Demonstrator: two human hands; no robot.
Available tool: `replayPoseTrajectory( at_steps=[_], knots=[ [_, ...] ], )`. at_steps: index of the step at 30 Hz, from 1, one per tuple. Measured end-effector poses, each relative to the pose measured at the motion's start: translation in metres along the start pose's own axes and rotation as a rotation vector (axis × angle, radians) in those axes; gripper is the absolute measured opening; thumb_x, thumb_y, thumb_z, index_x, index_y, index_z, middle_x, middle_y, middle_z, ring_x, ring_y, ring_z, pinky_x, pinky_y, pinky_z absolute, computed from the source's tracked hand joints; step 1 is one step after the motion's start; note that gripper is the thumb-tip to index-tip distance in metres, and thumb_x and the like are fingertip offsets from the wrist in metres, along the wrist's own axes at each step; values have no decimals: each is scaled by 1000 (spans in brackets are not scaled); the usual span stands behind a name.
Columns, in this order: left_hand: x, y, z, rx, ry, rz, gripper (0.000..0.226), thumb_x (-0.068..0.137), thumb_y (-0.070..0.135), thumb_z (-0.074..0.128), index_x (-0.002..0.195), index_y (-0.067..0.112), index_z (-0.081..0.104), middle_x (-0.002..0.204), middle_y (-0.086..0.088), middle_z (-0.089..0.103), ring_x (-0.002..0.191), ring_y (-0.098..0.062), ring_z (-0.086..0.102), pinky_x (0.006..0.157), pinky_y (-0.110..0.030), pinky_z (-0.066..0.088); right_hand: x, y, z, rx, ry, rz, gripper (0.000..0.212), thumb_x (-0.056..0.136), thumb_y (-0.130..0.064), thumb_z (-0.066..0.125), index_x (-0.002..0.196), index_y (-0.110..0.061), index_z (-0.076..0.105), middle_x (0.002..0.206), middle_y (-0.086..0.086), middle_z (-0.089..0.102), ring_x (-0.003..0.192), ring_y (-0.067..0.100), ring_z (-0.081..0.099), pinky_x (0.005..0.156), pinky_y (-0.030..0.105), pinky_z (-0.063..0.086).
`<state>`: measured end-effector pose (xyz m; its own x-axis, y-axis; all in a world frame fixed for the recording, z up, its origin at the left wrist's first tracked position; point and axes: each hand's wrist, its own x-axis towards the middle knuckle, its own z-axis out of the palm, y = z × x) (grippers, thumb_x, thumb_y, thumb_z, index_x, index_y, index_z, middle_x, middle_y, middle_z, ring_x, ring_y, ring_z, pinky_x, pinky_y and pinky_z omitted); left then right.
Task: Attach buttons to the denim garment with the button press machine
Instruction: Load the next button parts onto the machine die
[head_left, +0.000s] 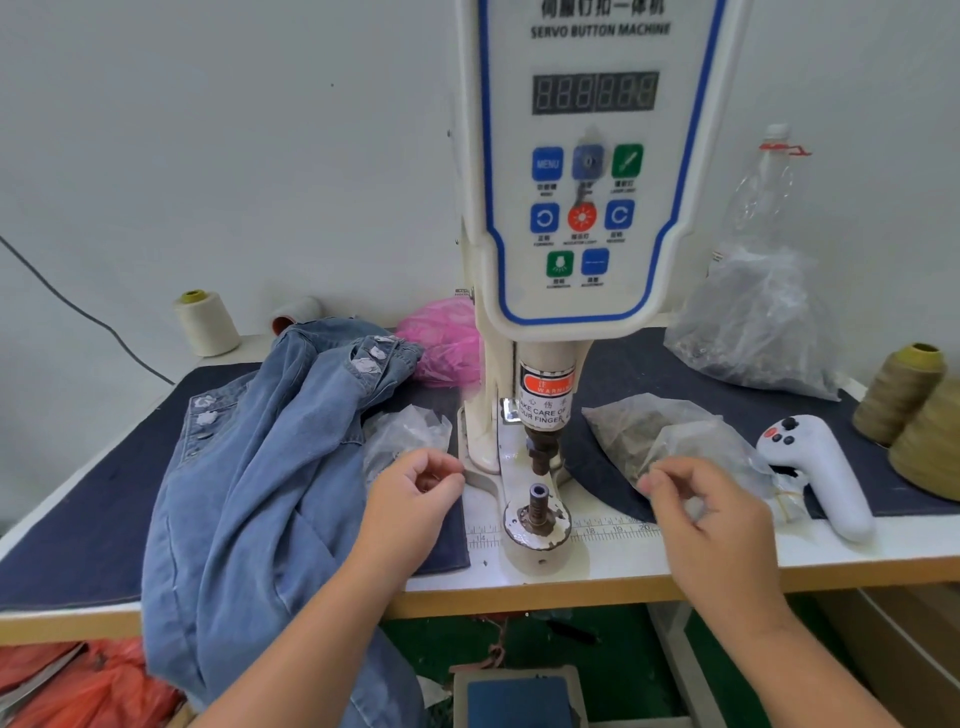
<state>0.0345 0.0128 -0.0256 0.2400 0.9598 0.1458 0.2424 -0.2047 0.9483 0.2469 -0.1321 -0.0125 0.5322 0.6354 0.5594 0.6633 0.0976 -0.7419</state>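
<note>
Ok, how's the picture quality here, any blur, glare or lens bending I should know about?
Head view: even, soft light with faint shadows; wide-angle bending bows the table edge and the button press machine panel; the panel's small labels are smeared, while the warning sticker is partly readable; mild motion blur on the right hand; no strong glare.

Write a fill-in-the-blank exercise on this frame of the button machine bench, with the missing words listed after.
1. The denim garment lies to the ____ of the servo button machine, hanging over the table's front edge.
2. The lower die sits bare between the left hand and the ____ hand.
3. The white handheld controller lies on the table beside olive ____ cones.
4. The machine's digit display is ____.

Missing words: left; right; thread; unlit
</note>
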Motion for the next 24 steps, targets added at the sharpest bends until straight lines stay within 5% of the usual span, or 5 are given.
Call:
replayPoseTrajectory(
  at_steps=[7,14,24],
  knots=[
    [-15,11,2,37,11,156,22,90,11,66,81,31,68,81,0,65,69,-8,55,64,-12,46,-16,-48,30,227,-292,216,21,96,-21,54,80,-27,66,72,-7,65,62,5,56,63,23,45],
    [-57,49,13,20,-274,302,12,84,37,60,93,39,68,68,5,59,60,-2,51,59,-19,46,-29,-59,43,496,-350,456,29,99,-23,51,76,-24,69,60,-3,56,54,7,49,49,19,41],
    [-58,54,20,246,-160,518,12,88,22,62,91,28,72,79,13,62,78,-8,56,70,-15,44,-27,-61,42,777,-341,668,37,99,-18,52,65,-19,67,58,1,47,50,8,39,45,21,31]
  ],
)
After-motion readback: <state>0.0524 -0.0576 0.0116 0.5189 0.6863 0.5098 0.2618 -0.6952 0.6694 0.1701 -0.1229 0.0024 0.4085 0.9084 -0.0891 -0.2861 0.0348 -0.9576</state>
